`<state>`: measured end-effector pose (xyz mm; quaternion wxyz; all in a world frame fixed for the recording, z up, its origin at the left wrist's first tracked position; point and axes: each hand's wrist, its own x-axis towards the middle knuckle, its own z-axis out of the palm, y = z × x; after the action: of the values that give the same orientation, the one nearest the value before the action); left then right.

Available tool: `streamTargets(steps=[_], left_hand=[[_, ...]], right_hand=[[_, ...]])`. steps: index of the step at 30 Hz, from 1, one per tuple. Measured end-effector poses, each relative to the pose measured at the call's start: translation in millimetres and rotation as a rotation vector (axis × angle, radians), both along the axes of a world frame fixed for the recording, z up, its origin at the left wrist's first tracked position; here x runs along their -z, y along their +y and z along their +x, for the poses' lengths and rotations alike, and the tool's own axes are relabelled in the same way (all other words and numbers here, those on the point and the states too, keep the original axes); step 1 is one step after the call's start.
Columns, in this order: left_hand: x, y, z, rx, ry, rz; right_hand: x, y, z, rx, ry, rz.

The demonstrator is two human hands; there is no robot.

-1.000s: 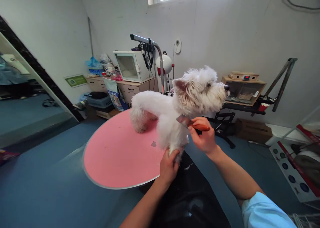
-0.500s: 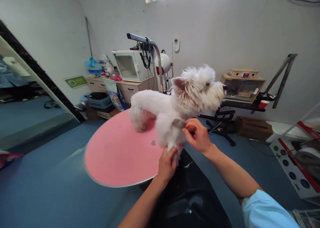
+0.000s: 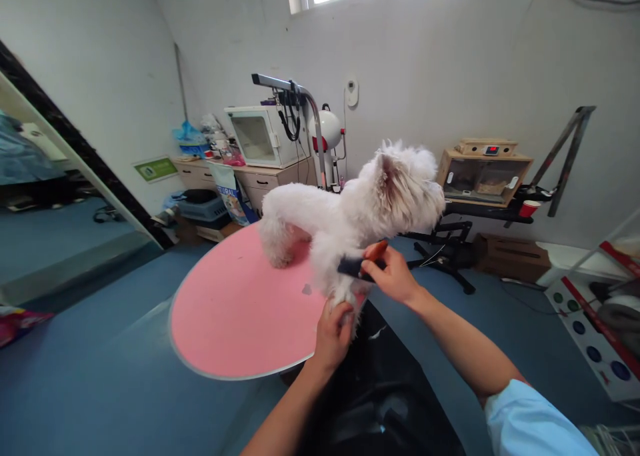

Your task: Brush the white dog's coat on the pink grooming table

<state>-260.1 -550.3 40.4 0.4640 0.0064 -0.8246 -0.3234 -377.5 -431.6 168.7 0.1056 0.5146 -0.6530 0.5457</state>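
A fluffy white dog (image 3: 320, 206) stands on a round pink grooming table (image 3: 235, 309), its head turned to the right. Low on the dog, my left hand (image 3: 334, 333) is closed around a front leg (image 3: 342, 293). My right hand (image 3: 393, 275) grips a slicker brush with an orange-brown handle (image 3: 376, 250). The dark head of the brush (image 3: 350, 267) lies against the fur of the upper front leg, just above my left hand. Its bristles are hidden from this side.
Behind the table rises a grooming arm (image 3: 315, 109) with black straps. A white cabinet (image 3: 255, 136) sits on drawers at the back. To the right, a wooden box (image 3: 485, 176) and a red cup (image 3: 529, 208) rest on a black stand. Black cloth (image 3: 390, 389) covers my lap.
The brush has turned and moved slightly down the leg, now showing its dark side. The dog's head has turned farther away from me. My left hand keeps hold of the leg.
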Motion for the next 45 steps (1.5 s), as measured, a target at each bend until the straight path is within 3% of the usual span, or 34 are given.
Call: streamTargets(steps=[2,6,7,9,11,14,15,17,19,22,23,26,27,30,31,34,38,42,43,45], left_hand=[[0.2,0.0,0.2,-0.002,-0.004,0.023],[4.0,-1.1,0.5,0.026,-0.007,0.080],[5.7,-1.6,0.5,0.027,-0.002,0.090],[9.0,-3.0,0.5,0.019,0.009,0.106],[11.6,-4.5,0.5,0.022,0.000,0.115],[13.2,-6.6,1.0,0.040,-0.029,0.128],[12.9,-7.0,1.3,0.037,-0.031,0.139],[11.2,-7.4,2.0,0.019,-0.026,0.162],[8.9,-6.8,2.3,0.016,-0.025,0.173],[6.8,-5.1,2.0,0.025,-0.013,0.189],[6.9,-4.7,1.8,0.021,-0.006,0.195],[9.2,-4.1,1.4,0.011,-0.019,0.181],[10.1,-3.9,1.3,0.024,-0.035,0.161],[10.9,-2.3,0.4,0.067,-0.026,0.071],[10.4,-1.5,-0.1,0.071,-0.002,0.037],[8.2,0.9,-1.5,0.057,0.046,-0.046],[8.5,3.0,-1.6,0.051,0.008,-0.105],[9.7,5.5,-2.0,0.005,0.018,-0.144],[9.4,6.4,-2.5,0.008,0.009,-0.155],[8.4,8.6,-4.2,0.007,-0.017,-0.162]], right_hand=[[0.8,-0.5,-0.1,0.055,0.033,-0.100],[1.4,0.9,-3.2,-0.110,-0.085,0.015],[1.3,1.8,-5.2,-0.076,-0.116,-0.032],[1.4,4.1,-9.1,0.073,-0.119,-0.265],[3.4,5.3,-11.2,0.087,-0.098,-0.369],[9.0,3.7,-13.0,-0.102,-0.109,-0.151],[10.7,3.1,-14.1,-0.084,-0.103,-0.142],[13.3,2.4,-16.7,0.065,-0.074,-0.320],[15.3,2.1,-18.6,0.078,-0.056,-0.405],[18.2,-0.1,-19.7,-0.141,-0.103,-0.163],[19.0,-1.1,-20.2,-0.123,-0.119,-0.153],[21.2,-2.0,-21.2,0.083,-0.122,-0.363],[22.0,-1.5,-20.8,0.071,-0.124,-0.349],[24.3,0.9,-18.8,-0.117,-0.187,-0.077],[24.7,2.0,-18.5,-0.106,-0.206,-0.061],[24.1,5.8,-18.9,0.025,-0.225,-0.235],[19.0,12.4,-21.5,-0.166,-0.221,-0.035],[11.8,20.0,-23.6,0.074,-0.050,-0.310],[10.9,21.3,-23.2,0.048,-0.043,-0.278],[10.1,22.6,-22.1,-0.096,-0.079,-0.079]])
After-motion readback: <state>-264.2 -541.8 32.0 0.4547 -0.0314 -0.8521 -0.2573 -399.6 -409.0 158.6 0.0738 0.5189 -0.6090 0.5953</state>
